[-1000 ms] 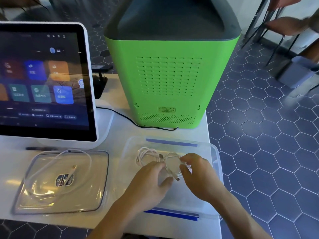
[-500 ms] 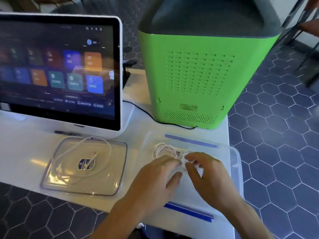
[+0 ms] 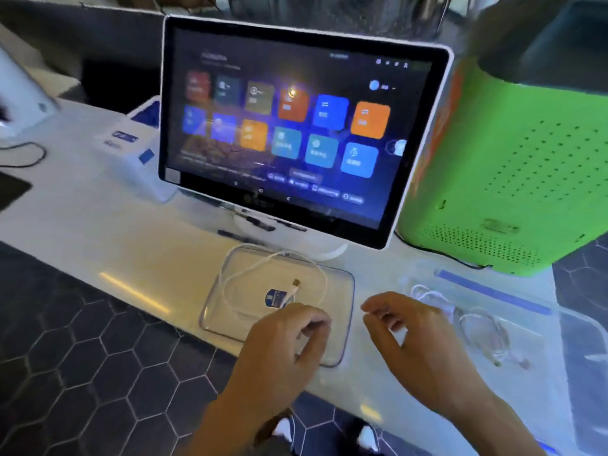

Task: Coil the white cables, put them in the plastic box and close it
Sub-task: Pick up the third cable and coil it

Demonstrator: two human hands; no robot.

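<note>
hands leave the coiled cables in the box and turn to the loose one on the lid

a moment ago both hands were over the clear plastic box [image 3: 513,291] at the right, working the bundle; now the coiled white cables [image 3: 467,324] lie in it untouched, and the view has swung left. the left hand [image 3: 286,343] hovers over the near edge of the transparent lid [image 3: 342,324], fingers loosely curled and holding nothing, just near the plug end of the uncoiled white usb cable [image 3: 263,268] looped on the lid. the right hand [image 3: 411,337] hangs between lid and box, fingers relaxed and empty. by this reading one stage is done (part of the cabling stowed) and the last cable must yet be coiled and boxed before the lid can go on. the touchscreen terminal [image 3: 296,126] and the green machine [image 3: 510,176] stand at the far side of the white counter [image 3: 131,241].
</note>
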